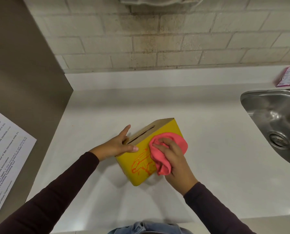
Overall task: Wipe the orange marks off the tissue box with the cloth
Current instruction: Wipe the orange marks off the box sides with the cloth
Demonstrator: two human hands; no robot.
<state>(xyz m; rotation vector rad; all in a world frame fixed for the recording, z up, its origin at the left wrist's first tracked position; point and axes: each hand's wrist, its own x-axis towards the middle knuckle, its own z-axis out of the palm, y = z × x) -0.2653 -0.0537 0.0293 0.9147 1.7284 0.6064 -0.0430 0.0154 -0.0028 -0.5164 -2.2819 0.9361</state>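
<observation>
- The yellow tissue box (pixel 138 177) stands on the white table (pixel 174 105), just below the middle of the frame. It is turned at an angle, with its slotted tan top facing the upper left.
- Orange marks (pixel 141 163) loop and smear across the lower left part of the box's yellow front face.
- The left hand (pixel 118 146) holds the left end of the box. Its thumb lies flat along the front face and its fingers (pixel 125 131) reach over the top edge.
- The right hand (pixel 176 159) grips a bunched pink cloth (pixel 172 143), fingers curled round it. It presses the cloth against the right part of the front face, touching the right edge of the marks.
- Both arms wear dark maroon sleeves (pixel 60 193).
- A steel sink (pixel 274 115) is set into the table at the right edge of the frame.
- A pink packet (pixel 287 76) lies on the ledge at the upper right.
- A printed paper sheet (pixel 7 154) hangs on the brown panel at the left.
- A pale tiled wall (pixel 157 39) fills the top of the frame.
</observation>
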